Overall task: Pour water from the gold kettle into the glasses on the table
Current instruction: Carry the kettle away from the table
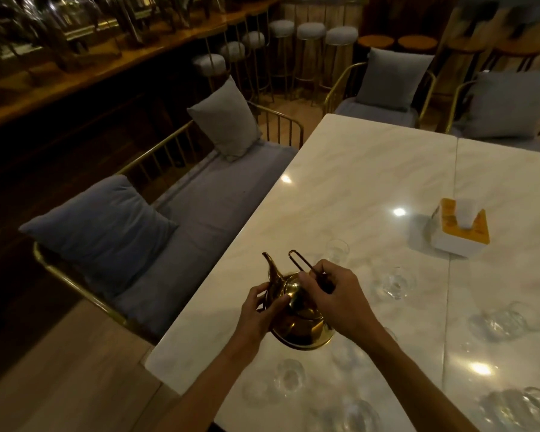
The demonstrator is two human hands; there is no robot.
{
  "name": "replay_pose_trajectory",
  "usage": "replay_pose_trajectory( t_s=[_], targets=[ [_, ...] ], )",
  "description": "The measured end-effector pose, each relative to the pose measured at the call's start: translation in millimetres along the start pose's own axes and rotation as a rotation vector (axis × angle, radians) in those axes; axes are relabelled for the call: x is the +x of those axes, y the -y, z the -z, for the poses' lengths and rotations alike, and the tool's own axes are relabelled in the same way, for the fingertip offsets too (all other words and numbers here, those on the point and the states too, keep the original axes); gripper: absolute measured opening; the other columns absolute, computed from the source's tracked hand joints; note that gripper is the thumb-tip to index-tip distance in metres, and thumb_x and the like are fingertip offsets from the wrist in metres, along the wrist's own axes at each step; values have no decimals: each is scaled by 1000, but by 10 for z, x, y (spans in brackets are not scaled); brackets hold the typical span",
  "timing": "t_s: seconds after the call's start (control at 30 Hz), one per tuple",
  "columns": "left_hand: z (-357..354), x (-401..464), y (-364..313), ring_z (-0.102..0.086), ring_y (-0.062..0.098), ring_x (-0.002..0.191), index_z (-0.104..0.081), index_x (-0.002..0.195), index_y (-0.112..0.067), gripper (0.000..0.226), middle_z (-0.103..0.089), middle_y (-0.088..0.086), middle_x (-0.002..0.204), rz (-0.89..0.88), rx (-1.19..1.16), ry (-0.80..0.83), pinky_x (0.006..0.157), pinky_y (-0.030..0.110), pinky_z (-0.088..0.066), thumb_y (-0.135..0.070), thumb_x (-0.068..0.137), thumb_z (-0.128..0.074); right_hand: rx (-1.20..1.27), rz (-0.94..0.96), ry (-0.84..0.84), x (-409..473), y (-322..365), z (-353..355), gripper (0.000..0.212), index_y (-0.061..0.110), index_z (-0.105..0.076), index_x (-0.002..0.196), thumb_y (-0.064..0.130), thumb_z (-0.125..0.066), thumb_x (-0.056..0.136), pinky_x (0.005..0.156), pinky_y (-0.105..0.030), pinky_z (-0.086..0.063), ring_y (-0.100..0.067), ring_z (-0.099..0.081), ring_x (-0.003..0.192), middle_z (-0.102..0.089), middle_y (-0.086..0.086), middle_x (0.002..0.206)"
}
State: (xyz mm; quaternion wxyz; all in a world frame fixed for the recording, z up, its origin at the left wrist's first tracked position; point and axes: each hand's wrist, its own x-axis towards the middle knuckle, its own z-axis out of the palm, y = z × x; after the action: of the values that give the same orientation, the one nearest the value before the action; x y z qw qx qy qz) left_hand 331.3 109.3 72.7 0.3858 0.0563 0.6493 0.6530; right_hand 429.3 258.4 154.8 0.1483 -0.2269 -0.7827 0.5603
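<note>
Gold kettle (296, 316) on tabletop (371, 169), lower centre; my right hand (340, 296) fingers pinch its raised handle, left hand (258, 310) cups the body, spout pointing up-frame, nearest glass (337, 252) just beyond.

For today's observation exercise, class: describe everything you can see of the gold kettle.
The gold kettle looks like polished, reflective metal, with a round body, a curved spout pointing away towards the bench seat, and a thin dark wire handle swung upward. It sits near the marble table's left edge among clear glasses. The left hand touches its side; the right hand grips the handle over the lid.
</note>
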Motion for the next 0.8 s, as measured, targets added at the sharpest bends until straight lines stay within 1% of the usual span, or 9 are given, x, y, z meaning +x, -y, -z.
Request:
replay_pose_trajectory(
  t_s=[0.1, 0.27, 0.3, 0.33, 0.4, 0.47, 0.63, 0.7, 0.8],
  targets=[
    [263, 251, -44, -67, 20, 111, -55, 129, -29, 56, -65, 0, 125, 11, 55, 42, 80, 29, -60, -37, 77, -77, 14, -37, -81, 149, -28, -282, 20, 14, -63, 81, 27, -66, 96, 67, -23, -59, -10, -72, 73, -71, 0, 75],
    [860, 800, -130, -64, 19, 115, -57, 128, -31, 58, -64, -1, 128, 30, 159, 194, 97, 42, -55, -47, 76, -78, 18, -151, -259, 448, -12, -894, 23, 13, -63, 79, 28, -66, 96, 62, -13, -52, -3, -69, 70, -70, 2, 71],
    [989, 922, -144, -63, 18, 116, -56, 129, -31, 61, -64, -2, 129, 34, 179, 239, 98, 41, -55, -49, 75, -79, 2, -170, -309, 497, -11, -1029, 22, 14, -63, 78, 28, -66, 96, 62, -11, -51, -2, -68, 70, -69, 3, 71],
    [1109, 1037, -168, -63, 16, 116, -56, 129, -31, 62, -63, -4, 130, 38, 197, 283, 96, 36, -56, -49, 75, -79, -13, -190, -361, 539, -6, -1168, 22, 14, -63, 79, 29, -65, 96, 62, -11, -50, -2, -68, 70, -70, 3, 71],
    [1314, 1248, -233, -63, 10, 113, -54, 131, -31, 62, -61, -7, 128, 25, 250, 361, 85, 23, -57, -48, 76, -79, -33, -237, -465, 599, 26, -1436, 22, 16, -64, 80, 32, -64, 96, 61, -11, -50, -3, -68, 70, -70, 2, 74],
    [1459, 1401, -277, -62, 6, 109, -52, 131, -30, 65, -60, -9, 127, 17, 299, 422, 80, 18, -55, -50, 75, -77, -57, -280, -552, 616, 81, -1662, 22, 17, -64, 82, 33, -63, 97, 61, -11, -50, -3, -68, 71, -70, 2, 75],
    [1694, 1717, -242, -58, 16, 117, -52, 132, -32, 67, -57, -9, 130, 56, 402, 578, 99, 34, -53, -51, 75, -80, -202, -367, -759, 627, 174, -2154, 18, 18, -61, 84, 29, -62, 98, 59, -9, -49, -5, -64, 68, -65, 5, 75],
    [1745, 1812, -180, -57, 18, 120, -53, 131, -34, 73, -57, -8, 133, 96, 423, 638, 102, 41, -51, -58, 68, -82, -215, -403, -841, 637, 115, -2320, 17, 19, -60, 83, 29, -64, 96, 61, -10, -50, -6, -63, 68, -65, 5, 74],
    [1817, 1942, -21, -58, 19, 121, -55, 129, -38, 74, -58, -9, 133, 146, 460, 720, 103, 45, -51, -62, 64, -82, -203, -435, -915, 654, -37, -2543, 18, 20, -60, 79, 28, -66, 95, 63, -12, -51, -3, -64, 69, -64, 5, 71]
  ],
)
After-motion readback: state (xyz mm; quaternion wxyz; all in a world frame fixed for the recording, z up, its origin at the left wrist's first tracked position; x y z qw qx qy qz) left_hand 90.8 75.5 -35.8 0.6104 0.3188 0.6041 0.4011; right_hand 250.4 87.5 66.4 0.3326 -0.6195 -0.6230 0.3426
